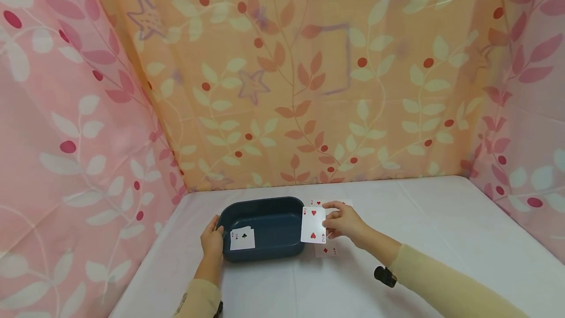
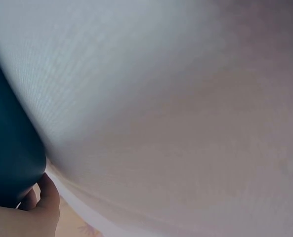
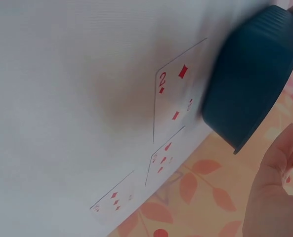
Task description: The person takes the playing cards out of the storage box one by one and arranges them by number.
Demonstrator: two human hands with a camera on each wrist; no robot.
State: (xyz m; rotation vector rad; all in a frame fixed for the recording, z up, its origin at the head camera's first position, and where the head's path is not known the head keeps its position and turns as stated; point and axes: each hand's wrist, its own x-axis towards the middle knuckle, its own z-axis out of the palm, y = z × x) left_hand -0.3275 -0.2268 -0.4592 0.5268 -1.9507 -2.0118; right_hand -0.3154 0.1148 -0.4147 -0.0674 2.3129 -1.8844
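My left hand (image 1: pixel 212 242) grips the left end of a dark blue plastic tub (image 1: pixel 277 251), thumb at the rim; its fingers also show at the tub's edge in the left wrist view. Inside the tub, toward the left, lies a small stack of playing cards (image 1: pixel 242 243) with a two of clubs on top. Between its fingers my right hand (image 1: pixel 346 222) pinches a two of hearts (image 1: pixel 312 225), upright at the tub's right rim. In the right wrist view, part of this hand (image 3: pixel 274 187) shows, but not the held card.
On the white tablecloth (image 1: pixel 419 234), right of the tub, a two of diamonds (image 3: pixel 176 91) lies nearest, with a red three (image 3: pixel 162 160) and a three of diamonds (image 3: pixel 114 200) beyond it. Floral fabric (image 1: pixel 287 87) hangs behind and at both sides.
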